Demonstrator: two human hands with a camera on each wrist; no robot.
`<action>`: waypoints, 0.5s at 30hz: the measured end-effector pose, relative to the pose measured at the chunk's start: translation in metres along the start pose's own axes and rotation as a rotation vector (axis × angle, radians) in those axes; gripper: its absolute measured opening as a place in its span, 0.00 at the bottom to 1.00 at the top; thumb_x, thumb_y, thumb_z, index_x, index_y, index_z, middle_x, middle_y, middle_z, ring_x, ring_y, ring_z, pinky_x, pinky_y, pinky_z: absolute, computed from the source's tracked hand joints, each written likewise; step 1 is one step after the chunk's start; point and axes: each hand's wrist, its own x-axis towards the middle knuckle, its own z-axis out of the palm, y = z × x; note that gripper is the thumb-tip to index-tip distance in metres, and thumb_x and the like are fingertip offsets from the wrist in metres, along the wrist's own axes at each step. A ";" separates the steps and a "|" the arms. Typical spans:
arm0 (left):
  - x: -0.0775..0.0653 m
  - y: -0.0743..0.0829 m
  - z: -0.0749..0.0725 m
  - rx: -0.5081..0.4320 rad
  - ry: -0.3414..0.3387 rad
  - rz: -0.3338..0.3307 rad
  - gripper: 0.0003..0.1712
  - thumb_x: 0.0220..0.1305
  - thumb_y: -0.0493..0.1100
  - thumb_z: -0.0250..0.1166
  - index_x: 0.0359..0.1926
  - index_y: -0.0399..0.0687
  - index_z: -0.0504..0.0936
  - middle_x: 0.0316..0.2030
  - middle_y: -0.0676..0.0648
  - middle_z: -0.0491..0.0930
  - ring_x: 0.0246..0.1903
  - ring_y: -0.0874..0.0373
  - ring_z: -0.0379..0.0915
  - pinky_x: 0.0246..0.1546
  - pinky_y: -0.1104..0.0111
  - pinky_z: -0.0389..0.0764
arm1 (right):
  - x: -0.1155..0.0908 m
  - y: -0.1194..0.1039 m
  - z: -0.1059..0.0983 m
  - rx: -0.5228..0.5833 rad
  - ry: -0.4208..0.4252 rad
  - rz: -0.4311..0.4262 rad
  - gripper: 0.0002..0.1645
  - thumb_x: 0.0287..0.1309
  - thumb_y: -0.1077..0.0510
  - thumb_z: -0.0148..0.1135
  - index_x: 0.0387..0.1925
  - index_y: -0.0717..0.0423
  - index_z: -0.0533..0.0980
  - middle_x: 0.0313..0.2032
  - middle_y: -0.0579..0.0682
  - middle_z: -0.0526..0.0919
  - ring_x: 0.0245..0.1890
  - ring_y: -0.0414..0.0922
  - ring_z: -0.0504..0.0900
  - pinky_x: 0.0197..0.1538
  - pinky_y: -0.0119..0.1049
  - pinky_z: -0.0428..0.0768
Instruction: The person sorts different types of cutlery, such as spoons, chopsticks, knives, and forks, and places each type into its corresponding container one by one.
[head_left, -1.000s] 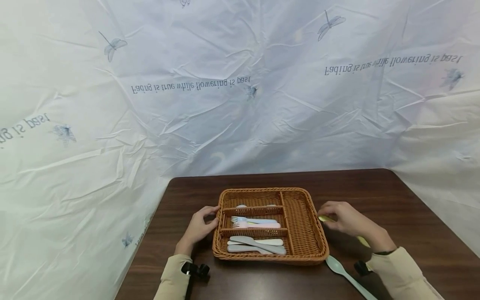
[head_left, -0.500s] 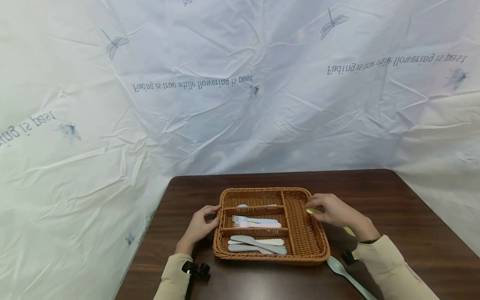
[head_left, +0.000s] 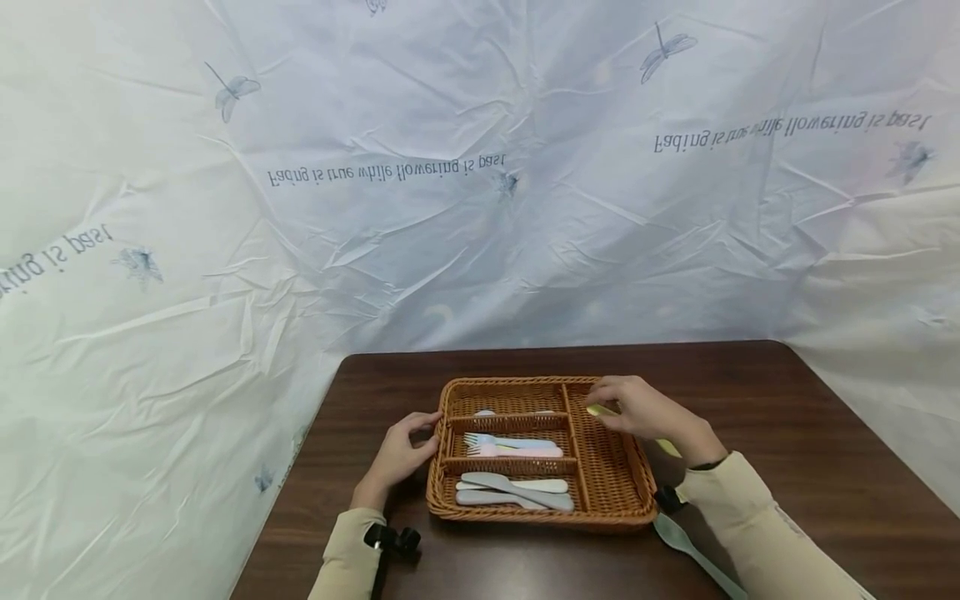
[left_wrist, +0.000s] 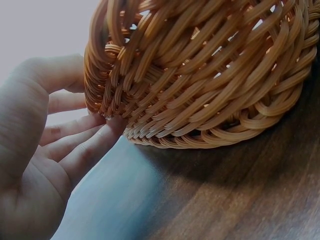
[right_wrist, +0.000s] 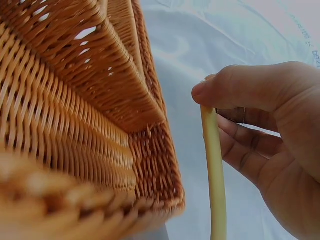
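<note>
My left hand (head_left: 402, 454) holds the left side of a brown wicker cutlery basket (head_left: 542, 518); in the left wrist view its fingertips lie against the woven wall. Over the basket's long right compartment, my right hand (head_left: 637, 406) pinches a yellow piece of cutlery (right_wrist: 216, 175) by one end, its slim length pointing down in the right wrist view. Whether it is a spoon I cannot tell. Pale blue and pink forks (head_left: 517, 451) lie in the middle left compartment. Grey and white knives (head_left: 517, 490) fill the front one. White ends (head_left: 484, 412) show in the back compartment.
A mint-green spoon (head_left: 675, 533) lies on the dark wooden table (head_left: 480, 567) by the basket's front right corner, partly under the right forearm. White printed sheeting (head_left: 450, 250) hangs behind the table and along its sides.
My right hand has carried the yellow piece of cutlery leftward and slightly back, from beside the basket to over its right compartment. The left hand and basket have stayed put.
</note>
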 end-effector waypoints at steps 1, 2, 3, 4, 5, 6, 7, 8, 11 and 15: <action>0.000 0.000 0.000 0.002 0.001 0.001 0.24 0.64 0.29 0.60 0.61 0.28 0.74 0.54 0.30 0.75 0.52 0.38 0.75 0.50 0.50 0.82 | 0.003 -0.001 0.000 0.004 -0.004 0.003 0.15 0.59 0.61 0.65 0.49 0.50 0.83 0.50 0.52 0.81 0.44 0.47 0.82 0.36 0.35 0.81; 0.000 -0.001 0.000 -0.003 0.000 0.000 0.24 0.64 0.29 0.60 0.61 0.28 0.74 0.54 0.30 0.75 0.52 0.38 0.75 0.51 0.49 0.81 | 0.006 -0.002 0.001 0.008 -0.007 0.003 0.15 0.59 0.61 0.65 0.49 0.50 0.83 0.50 0.51 0.81 0.44 0.47 0.82 0.36 0.36 0.81; 0.000 -0.001 0.000 -0.006 0.002 0.001 0.24 0.64 0.29 0.60 0.61 0.28 0.74 0.54 0.30 0.75 0.52 0.37 0.75 0.51 0.47 0.81 | 0.008 -0.003 0.001 0.015 -0.007 0.001 0.15 0.59 0.61 0.65 0.49 0.51 0.83 0.50 0.52 0.81 0.44 0.47 0.82 0.36 0.36 0.82; 0.000 -0.001 0.000 -0.007 0.004 0.003 0.23 0.64 0.29 0.60 0.61 0.28 0.74 0.54 0.30 0.75 0.52 0.37 0.75 0.51 0.47 0.80 | 0.011 -0.003 0.001 0.021 -0.007 -0.001 0.15 0.59 0.61 0.65 0.49 0.51 0.83 0.50 0.51 0.81 0.44 0.47 0.82 0.37 0.37 0.82; 0.000 -0.002 0.000 -0.008 0.007 0.005 0.23 0.63 0.29 0.60 0.60 0.28 0.74 0.54 0.30 0.75 0.52 0.37 0.75 0.51 0.46 0.80 | 0.013 -0.004 0.002 0.027 -0.007 -0.005 0.15 0.59 0.62 0.65 0.49 0.52 0.83 0.50 0.51 0.81 0.44 0.47 0.82 0.37 0.38 0.83; -0.001 -0.002 0.000 -0.010 0.009 0.008 0.23 0.63 0.29 0.60 0.60 0.28 0.74 0.53 0.30 0.75 0.52 0.37 0.75 0.51 0.45 0.79 | 0.016 -0.004 0.002 0.029 -0.003 -0.010 0.15 0.59 0.61 0.65 0.49 0.51 0.83 0.50 0.51 0.81 0.44 0.47 0.82 0.37 0.38 0.83; -0.001 -0.001 0.001 -0.011 0.010 0.012 0.23 0.63 0.29 0.60 0.60 0.28 0.74 0.53 0.30 0.75 0.52 0.36 0.75 0.51 0.44 0.79 | 0.018 -0.005 0.003 0.031 0.000 -0.017 0.15 0.59 0.61 0.65 0.49 0.51 0.83 0.50 0.51 0.81 0.44 0.47 0.82 0.38 0.39 0.83; -0.001 -0.001 0.001 -0.017 0.012 0.014 0.23 0.63 0.28 0.60 0.60 0.27 0.74 0.53 0.29 0.75 0.52 0.36 0.75 0.51 0.43 0.78 | 0.019 -0.005 0.003 0.031 0.004 -0.026 0.16 0.59 0.61 0.66 0.49 0.51 0.83 0.50 0.51 0.81 0.45 0.48 0.82 0.39 0.40 0.84; 0.000 -0.001 0.001 -0.020 0.009 0.012 0.23 0.63 0.29 0.60 0.60 0.27 0.74 0.54 0.29 0.75 0.52 0.36 0.75 0.51 0.43 0.78 | 0.025 -0.007 0.003 0.033 0.013 -0.041 0.16 0.59 0.61 0.66 0.49 0.51 0.83 0.50 0.51 0.81 0.46 0.48 0.82 0.40 0.40 0.84; 0.001 -0.002 0.001 -0.020 0.006 0.013 0.23 0.63 0.29 0.60 0.60 0.27 0.74 0.54 0.29 0.75 0.51 0.37 0.75 0.51 0.42 0.78 | 0.033 -0.010 0.003 0.047 0.019 -0.049 0.15 0.59 0.61 0.66 0.49 0.49 0.83 0.49 0.50 0.81 0.47 0.48 0.82 0.42 0.42 0.84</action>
